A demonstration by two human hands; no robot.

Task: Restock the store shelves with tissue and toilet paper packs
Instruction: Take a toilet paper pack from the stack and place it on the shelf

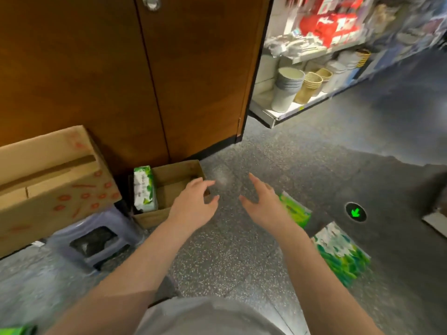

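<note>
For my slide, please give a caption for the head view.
Both open hands, left and right, hover beside a cardboard box holding one tissue pack.

Both bare forearms reach forward and down. The left hand [193, 204] and right hand [262, 201] hover near each other, palms facing inward, fingers spread and relaxed, holding nothing.

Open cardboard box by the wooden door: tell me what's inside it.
The open cardboard box holds one green-and-white tissue pack standing at its left side. The rest looks bare, though the left hand covers its right corner.
</note>
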